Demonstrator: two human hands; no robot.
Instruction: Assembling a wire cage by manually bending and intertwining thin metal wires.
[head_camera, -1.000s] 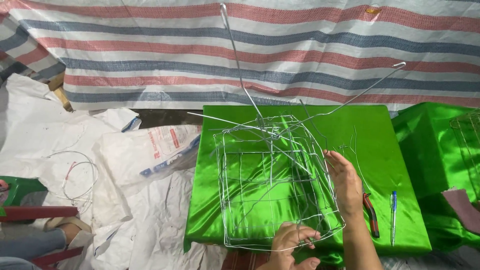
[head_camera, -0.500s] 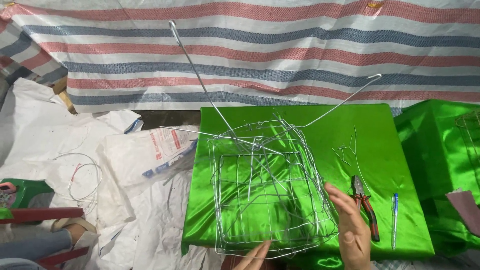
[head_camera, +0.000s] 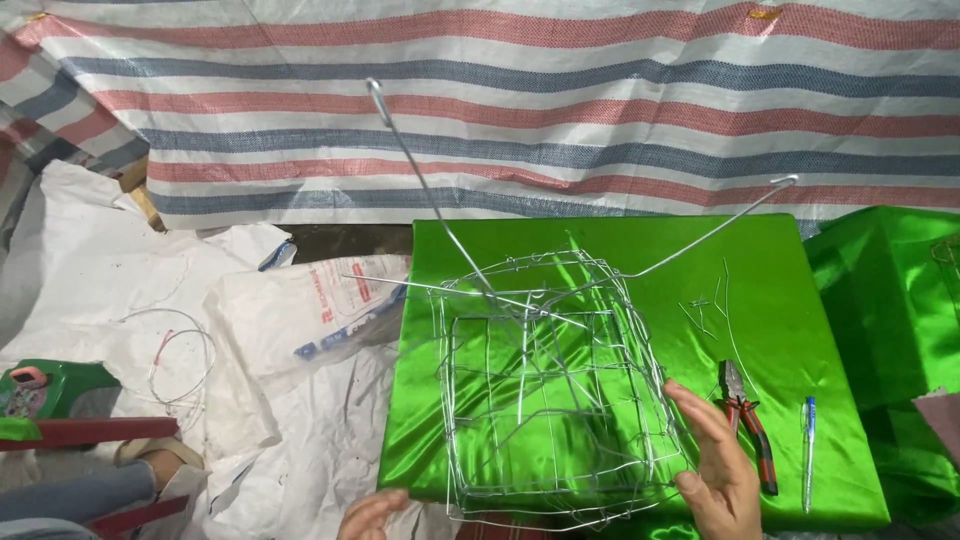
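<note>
A person's right hand (head_camera: 718, 470), fingers spread open, is pressing flat against the side of a wire frame (head_camera: 555, 390) sitting on a green satin-covered box (head_camera: 760, 290), while the open left hand (head_camera: 372, 515) is hovering just below its near edge.

A box-shaped wire frame (head_camera: 555, 390) sits in the middle of the frame on a shiny green cloth-covered surface (head_camera: 780, 300), with two long wires rising from it toward the upper left and upper right. The right hand (head_camera: 715, 465) rests open against the frame's lower right side, fingers spread along the wire. The left hand (head_camera: 372, 515) shows at the bottom edge, just beside the frame's lower left corner. Red-handled pliers (head_camera: 748, 425) and a blue pen (head_camera: 808, 452) lie right of the hand. A striped tarp (head_camera: 560, 100) fills the top; white sacks (head_camera: 250, 340) lie at left.
</note>
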